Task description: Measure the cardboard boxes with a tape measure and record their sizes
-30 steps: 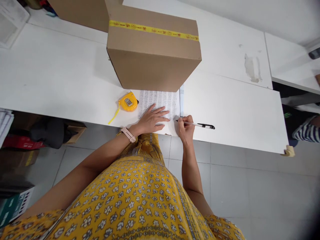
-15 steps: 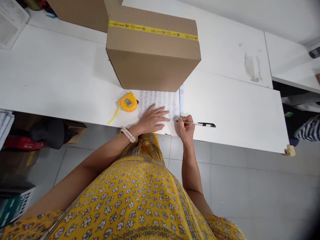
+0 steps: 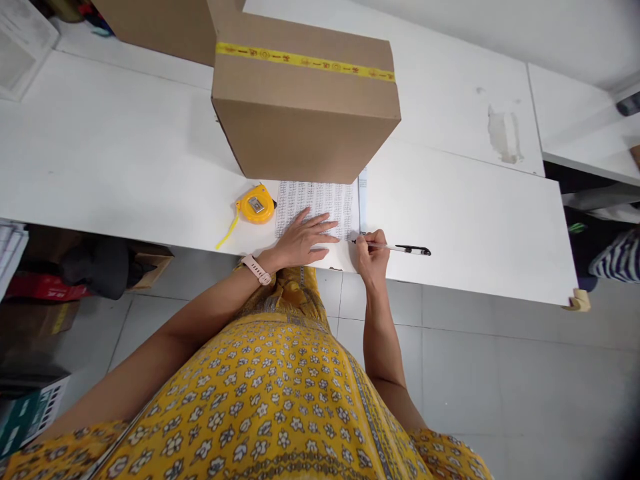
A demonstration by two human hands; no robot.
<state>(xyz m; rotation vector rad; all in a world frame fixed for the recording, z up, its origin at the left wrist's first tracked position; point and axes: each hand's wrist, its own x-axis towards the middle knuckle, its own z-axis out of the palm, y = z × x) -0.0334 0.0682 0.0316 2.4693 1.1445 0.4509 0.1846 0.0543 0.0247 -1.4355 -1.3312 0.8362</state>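
Note:
A printed sheet [image 3: 320, 200] covered in small rows of text lies at the near edge of the white table [image 3: 465, 220], its far end tucked under a brown cardboard box [image 3: 305, 100] sealed with yellow tape. My left hand [image 3: 303, 240] rests flat on the sheet with fingers spread, a pink watch on its wrist. My right hand [image 3: 371, 255] is closed on a pen [image 3: 400, 249], whose tip touches the sheet's lower right corner. A yellow tape measure [image 3: 256, 205] lies just left of the sheet.
A second cardboard box [image 3: 160, 27] stands behind the first at the far left. A tape roll [image 3: 579, 301] sits on the table's right corner. Boxes and bags [image 3: 95, 267] lie under the table at left. Another person's striped sleeve [image 3: 617, 257] shows at right.
The view has shifted very slightly. Both hands and the pen stay where they were on the sheet.

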